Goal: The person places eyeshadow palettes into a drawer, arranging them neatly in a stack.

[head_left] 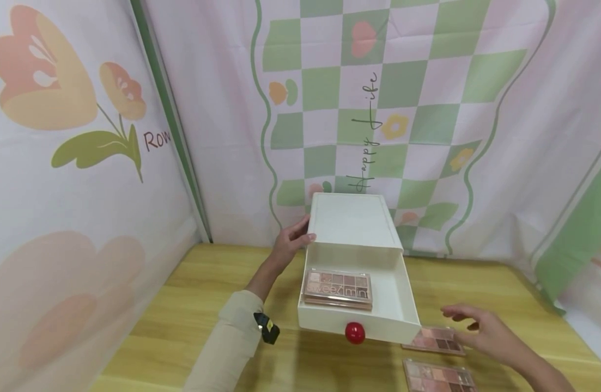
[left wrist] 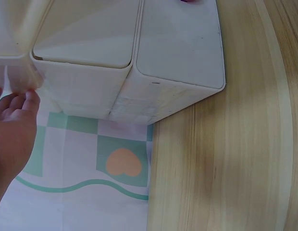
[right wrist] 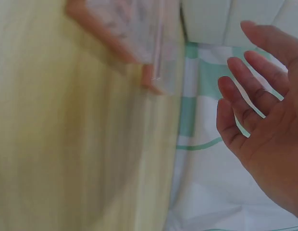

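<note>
A white drawer unit (head_left: 351, 218) stands against the back cloth, its top drawer (head_left: 393, 294) pulled out by a round red knob's (head_left: 355, 332) side. Inside that drawer, on the left, lies an eyeshadow palette (head_left: 337, 288) with a clear lid; its thick edge may be more than one palette. My left hand (head_left: 286, 247) rests on the unit's upper left side, fingertips touching the wall in the left wrist view. To the drawer's right, my empty right hand (head_left: 486, 332) hovers with fingers loosely bent over an eyeshadow palette (head_left: 432, 342) on the table. Another palette (head_left: 439, 375) lies nearer.
The wooden table (head_left: 172, 326) extends on both sides of the unit. Lower closed drawers (left wrist: 86, 33) show in the left wrist view. Printed cloth (head_left: 222, 109) hangs behind and at the sides. The open drawer juts out over the table toward the front.
</note>
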### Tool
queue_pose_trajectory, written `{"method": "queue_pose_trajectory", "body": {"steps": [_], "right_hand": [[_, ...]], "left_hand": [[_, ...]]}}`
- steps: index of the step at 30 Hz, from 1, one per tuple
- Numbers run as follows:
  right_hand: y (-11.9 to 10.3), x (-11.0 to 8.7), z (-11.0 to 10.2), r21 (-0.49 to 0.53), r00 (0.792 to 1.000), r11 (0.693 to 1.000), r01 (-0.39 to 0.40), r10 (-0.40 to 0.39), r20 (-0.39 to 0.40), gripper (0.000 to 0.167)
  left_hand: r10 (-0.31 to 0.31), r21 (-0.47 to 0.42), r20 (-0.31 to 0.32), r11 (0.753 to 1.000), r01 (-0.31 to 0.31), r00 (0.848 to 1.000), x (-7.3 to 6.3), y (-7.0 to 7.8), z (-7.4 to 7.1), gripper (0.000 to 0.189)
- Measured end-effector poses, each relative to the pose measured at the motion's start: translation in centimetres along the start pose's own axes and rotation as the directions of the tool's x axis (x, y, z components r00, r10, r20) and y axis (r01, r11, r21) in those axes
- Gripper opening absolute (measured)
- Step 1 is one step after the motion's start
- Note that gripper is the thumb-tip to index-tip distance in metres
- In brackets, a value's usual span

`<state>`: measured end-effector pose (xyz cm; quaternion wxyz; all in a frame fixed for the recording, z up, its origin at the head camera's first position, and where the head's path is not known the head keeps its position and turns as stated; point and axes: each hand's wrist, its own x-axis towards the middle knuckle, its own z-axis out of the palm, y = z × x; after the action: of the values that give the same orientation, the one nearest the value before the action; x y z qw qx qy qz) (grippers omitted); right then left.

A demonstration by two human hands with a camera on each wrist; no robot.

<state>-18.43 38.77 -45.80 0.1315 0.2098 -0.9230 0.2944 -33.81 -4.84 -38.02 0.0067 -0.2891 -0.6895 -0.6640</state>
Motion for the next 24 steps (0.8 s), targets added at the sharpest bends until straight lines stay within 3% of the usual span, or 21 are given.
{"method": "queue_pose_trajectory", "body": {"steps": [10, 19, 24], "right_hand": [[2.0, -0.6, 1.5, -0.017, 1.0, 1.0, 0.025, -0.025, 0.012, 0.063], [2.7, -1.1, 2.0, 0.021, 0.988, 0.999, -0.026, 0.023, 0.153, 0.072], [3.0, -1.2, 2.1, 0.009, 0.983, 0.999, -0.03, 0.028, 0.181, 0.074]], "left_hand": [[0.005, -0.001, 0.009, 1.0, -0.005, 1.0, 0.2, -0.2, -0.1, 0.068], [0.001, -0.005, 0.006, 1.0, -0.001, 1.0, 0.1, -0.2, 0.0, 0.068], [0.009, -0.007, 0.015, 1.0, -0.009, 1.0, 0.1, -0.1, 0.0, 0.069]]}}
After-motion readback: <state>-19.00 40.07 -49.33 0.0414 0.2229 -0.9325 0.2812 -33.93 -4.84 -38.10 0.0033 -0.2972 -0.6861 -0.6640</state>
